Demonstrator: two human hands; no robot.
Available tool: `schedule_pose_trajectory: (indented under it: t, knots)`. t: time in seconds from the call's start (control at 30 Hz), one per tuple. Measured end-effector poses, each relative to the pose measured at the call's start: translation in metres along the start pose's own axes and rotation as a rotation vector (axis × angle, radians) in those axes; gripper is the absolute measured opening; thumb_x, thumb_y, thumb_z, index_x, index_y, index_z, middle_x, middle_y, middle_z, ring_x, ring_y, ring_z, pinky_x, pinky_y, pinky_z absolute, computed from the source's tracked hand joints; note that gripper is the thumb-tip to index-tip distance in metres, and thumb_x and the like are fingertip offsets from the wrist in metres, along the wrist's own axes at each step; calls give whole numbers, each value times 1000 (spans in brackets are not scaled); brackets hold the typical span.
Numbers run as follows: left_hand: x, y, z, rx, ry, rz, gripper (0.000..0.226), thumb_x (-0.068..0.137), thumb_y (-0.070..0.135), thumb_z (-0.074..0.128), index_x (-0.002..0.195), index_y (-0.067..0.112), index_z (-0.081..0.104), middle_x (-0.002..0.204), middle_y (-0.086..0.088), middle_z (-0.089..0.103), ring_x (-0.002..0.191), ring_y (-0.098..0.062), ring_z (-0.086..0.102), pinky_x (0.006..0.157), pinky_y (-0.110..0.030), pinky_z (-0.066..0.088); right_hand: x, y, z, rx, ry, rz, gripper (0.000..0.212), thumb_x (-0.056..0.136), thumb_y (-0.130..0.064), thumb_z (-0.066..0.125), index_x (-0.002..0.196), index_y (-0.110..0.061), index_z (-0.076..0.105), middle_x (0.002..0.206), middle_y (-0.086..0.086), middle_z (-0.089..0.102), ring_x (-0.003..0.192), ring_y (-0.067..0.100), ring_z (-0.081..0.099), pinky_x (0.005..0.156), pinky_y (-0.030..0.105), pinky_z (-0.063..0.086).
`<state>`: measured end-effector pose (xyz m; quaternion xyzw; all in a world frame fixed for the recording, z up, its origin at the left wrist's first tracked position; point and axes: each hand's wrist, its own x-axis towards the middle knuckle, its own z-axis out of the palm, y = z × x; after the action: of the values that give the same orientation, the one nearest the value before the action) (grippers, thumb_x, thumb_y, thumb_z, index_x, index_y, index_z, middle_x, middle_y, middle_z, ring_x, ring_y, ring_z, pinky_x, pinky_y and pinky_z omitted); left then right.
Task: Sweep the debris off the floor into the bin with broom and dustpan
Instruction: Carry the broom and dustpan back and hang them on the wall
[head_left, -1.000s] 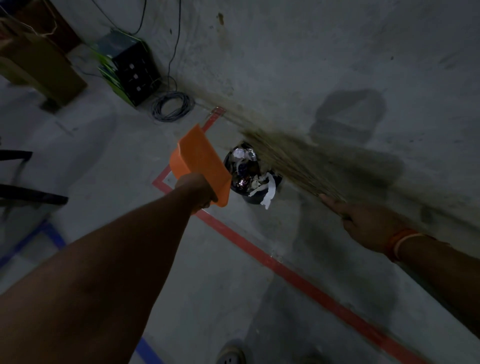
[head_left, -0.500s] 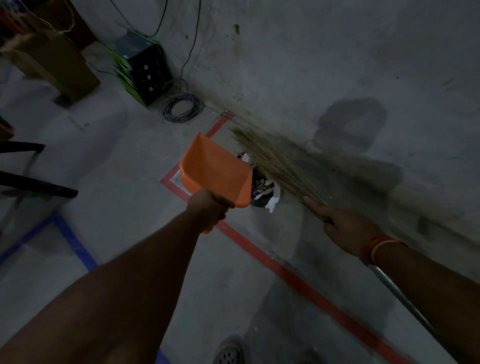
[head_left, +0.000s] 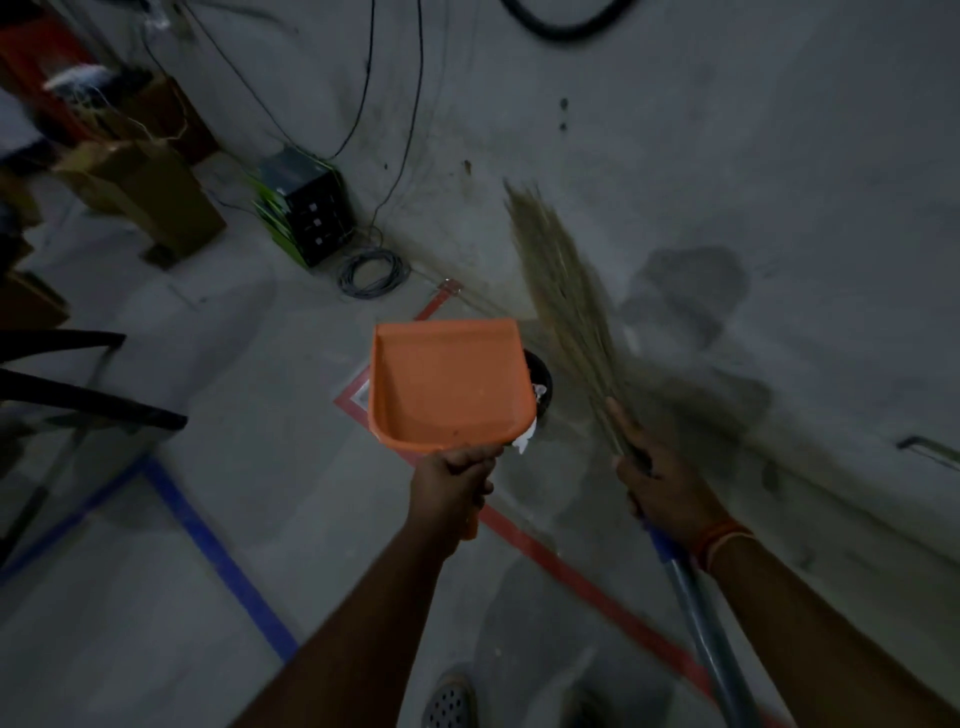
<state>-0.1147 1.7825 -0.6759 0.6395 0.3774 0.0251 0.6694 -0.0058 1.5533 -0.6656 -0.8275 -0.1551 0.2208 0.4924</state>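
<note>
My left hand (head_left: 451, 480) grips the handle of an orange dustpan (head_left: 447, 384), which I hold level above the floor with its inside facing me and nothing visible in it. The pan covers most of a small black bin (head_left: 540, 382) on the floor by the wall; a scrap of white paper (head_left: 523, 440) hangs at the bin's near side. My right hand (head_left: 660, 483) holds a grass broom (head_left: 563, 301) where the bristles meet the grey handle (head_left: 711, 634). The bristles point up and away, against the wall.
Red tape (head_left: 566, 566) and blue tape (head_left: 218, 561) mark lines on the concrete floor. A black box with green edges (head_left: 304, 213) and a coil of cable (head_left: 371, 273) sit by the wall. Cardboard boxes (head_left: 150, 197) stand at left, a dark chair frame (head_left: 78, 400) nearer left. My shoe (head_left: 449, 704) shows at the bottom.
The dustpan has turned from tilted over the bin to level with its inside up, now hiding most of the bin. The broom has swung from lying low along the wall to pointing upward.
</note>
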Motion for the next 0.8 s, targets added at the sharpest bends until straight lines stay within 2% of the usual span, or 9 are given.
schedule_pose_trajectory:
  t: [0.13, 0.2, 0.3, 0.37, 0.4, 0.47, 0.53, 0.67, 0.8]
  knots:
    - [-64, 23, 5, -8, 50, 28, 17, 93, 6, 64, 102, 10, 78, 57, -5, 61, 44, -11, 50, 39, -22, 36, -44, -39, -46, -31, -2, -18, 67, 98, -15, 46, 135, -68, 28, 75, 24, 63, 57, 23, 54, 56, 44, 56]
    - [-90, 34, 10, -25, 59, 40, 16, 93, 8, 65, 101, 13, 78, 58, -7, 60, 44, -15, 48, 40, -22, 34, -62, -55, -67, -39, -3, -41, 66, 98, -15, 47, 136, -66, 28, 73, 22, 62, 55, 23, 54, 55, 45, 56]
    - [-125, 50, 21, -87, 33, 73, 18, 94, 8, 63, 100, 16, 78, 60, -9, 58, 45, -17, 44, 44, -21, 32, -90, -71, -94, -21, 8, -75, 64, 99, -16, 48, 138, -63, 30, 75, 25, 59, 54, 21, 53, 52, 38, 54]
    - [-147, 61, 29, -112, 5, 85, 18, 94, 7, 62, 102, 12, 77, 60, -9, 56, 45, -16, 42, 45, -20, 29, -112, -79, -110, -44, 21, -96, 62, 100, -18, 48, 138, -63, 29, 74, 19, 59, 54, 16, 55, 52, 36, 55]
    - [-158, 65, 33, -114, -9, 90, 18, 95, 6, 61, 103, 11, 76, 60, -9, 55, 45, -16, 41, 46, -19, 28, -123, -82, -117, -64, 32, -114, 62, 100, -19, 48, 138, -63, 28, 78, 20, 63, 54, 14, 55, 54, 38, 56]
    - [-178, 70, 39, -109, -40, 114, 18, 95, 7, 61, 103, 11, 77, 60, -9, 54, 44, -15, 39, 45, -18, 26, -144, -88, -131, -95, 74, -164, 62, 100, -18, 49, 140, -61, 28, 100, 26, 67, 56, 18, 57, 58, 42, 58]
    - [-199, 75, 44, -79, -76, 157, 19, 95, 6, 61, 103, 11, 77, 58, -6, 55, 43, -12, 40, 42, -16, 26, -168, -91, -144, -109, 151, -203, 61, 100, -17, 50, 141, -57, 30, 112, 21, 67, 58, 24, 60, 59, 42, 59]
    - [-238, 75, 53, -42, -150, 229, 19, 94, -1, 59, 105, 1, 75, 53, 5, 60, 41, -4, 46, 35, -15, 30, -221, -95, -163, -59, 294, -242, 56, 99, -15, 51, 141, -51, 38, 117, 0, 64, 62, 21, 60, 59, 40, 57]
    - [-277, 69, 59, -5, -243, 294, 16, 93, -1, 61, 103, -2, 74, 53, 2, 60, 40, -5, 46, 35, -16, 32, -281, -102, -171, -18, 414, -300, 54, 100, -10, 50, 140, -45, 44, 115, 4, 61, 62, 22, 59, 59, 40, 57]
